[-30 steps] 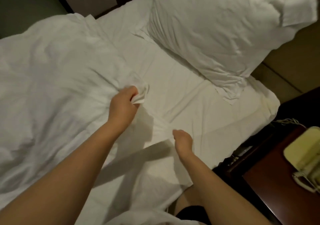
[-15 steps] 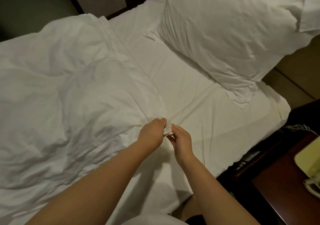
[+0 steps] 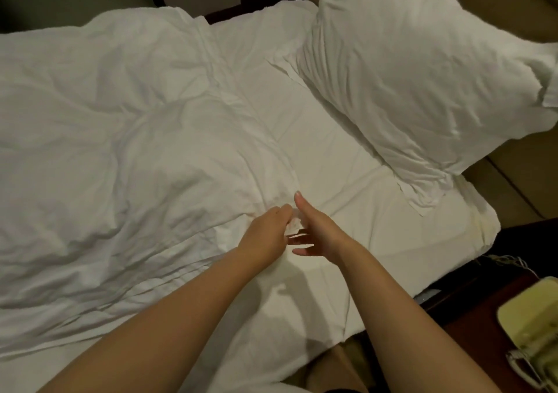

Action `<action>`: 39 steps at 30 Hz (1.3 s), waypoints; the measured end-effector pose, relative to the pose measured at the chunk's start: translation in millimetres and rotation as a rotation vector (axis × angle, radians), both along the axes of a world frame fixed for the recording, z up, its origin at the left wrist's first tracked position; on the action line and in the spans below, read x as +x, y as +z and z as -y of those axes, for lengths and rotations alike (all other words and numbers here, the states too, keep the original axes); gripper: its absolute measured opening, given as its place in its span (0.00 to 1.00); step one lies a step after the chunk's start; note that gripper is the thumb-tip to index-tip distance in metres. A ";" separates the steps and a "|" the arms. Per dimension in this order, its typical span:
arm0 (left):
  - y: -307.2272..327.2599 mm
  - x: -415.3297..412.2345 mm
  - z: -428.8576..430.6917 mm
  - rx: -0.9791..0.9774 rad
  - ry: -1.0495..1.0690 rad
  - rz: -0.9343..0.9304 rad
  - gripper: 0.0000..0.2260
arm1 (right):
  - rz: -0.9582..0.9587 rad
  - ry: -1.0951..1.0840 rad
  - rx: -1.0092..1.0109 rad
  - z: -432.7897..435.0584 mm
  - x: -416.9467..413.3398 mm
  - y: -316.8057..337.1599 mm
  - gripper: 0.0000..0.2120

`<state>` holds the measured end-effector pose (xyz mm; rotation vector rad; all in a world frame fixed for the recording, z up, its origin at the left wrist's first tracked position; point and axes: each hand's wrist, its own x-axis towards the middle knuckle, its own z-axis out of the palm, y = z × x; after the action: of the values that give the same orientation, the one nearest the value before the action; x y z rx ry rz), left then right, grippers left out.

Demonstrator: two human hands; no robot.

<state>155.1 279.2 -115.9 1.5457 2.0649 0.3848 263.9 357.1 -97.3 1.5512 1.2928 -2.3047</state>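
The duvet corner [image 3: 294, 226] is pinched in the curled left grip [image 3: 265, 237], above the sheet [image 3: 347, 181]. The right grip [image 3: 320, 237] is held straight-fingered just beside it. The rumpled duvet [image 3: 136, 151] is judged not yet spread toward the pillow [image 3: 422, 75].

Left hand [image 3: 267, 234] pinching duvet corner [image 3: 295, 226], right hand [image 3: 321, 237] outstretched beside it, pillow [image 3: 422, 75] beyond

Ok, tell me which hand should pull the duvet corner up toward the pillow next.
Left, probably. The left hand grips the duvet corner; the right hand is open beside it, fingers straight, holding nothing.
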 end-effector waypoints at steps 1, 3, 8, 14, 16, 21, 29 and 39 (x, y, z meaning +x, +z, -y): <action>4.1 -2.0 0.5 0.012 0.055 0.038 0.08 | 0.039 0.048 -0.021 -5.2 -7.5 3.4 0.23; 10.1 -8.1 2.1 0.036 0.180 0.105 0.07 | 0.102 0.067 -0.034 -9.3 -23.6 5.2 0.13; 40.2 -44.9 17.5 0.336 0.308 -0.347 0.36 | -0.223 -0.053 0.131 -17.2 -91.4 56.6 0.10; 62.9 -92.1 22.9 0.446 0.403 -0.562 0.32 | -0.114 -0.098 0.383 -67.0 -59.3 78.0 0.06; 23.9 -48.2 26.7 0.104 0.237 -0.490 0.38 | 0.163 -0.123 0.324 -70.6 -2.9 20.3 0.09; -5.4 8.9 19.5 -0.280 0.300 -0.396 0.40 | 0.123 -0.155 0.196 -57.8 -18.2 5.4 0.09; -22.3 26.5 -4.0 -0.351 -0.011 -0.367 0.28 | 0.411 -0.052 0.282 -71.2 77.6 -50.0 0.13; -45.8 60.5 -1.5 -0.315 0.169 -0.202 0.29 | 0.462 0.251 0.374 -56.1 54.5 -64.2 0.18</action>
<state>215.6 280.7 -161.7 1.2700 2.2877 -0.0417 318.4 413.2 -161.5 1.7571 1.7169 -1.4962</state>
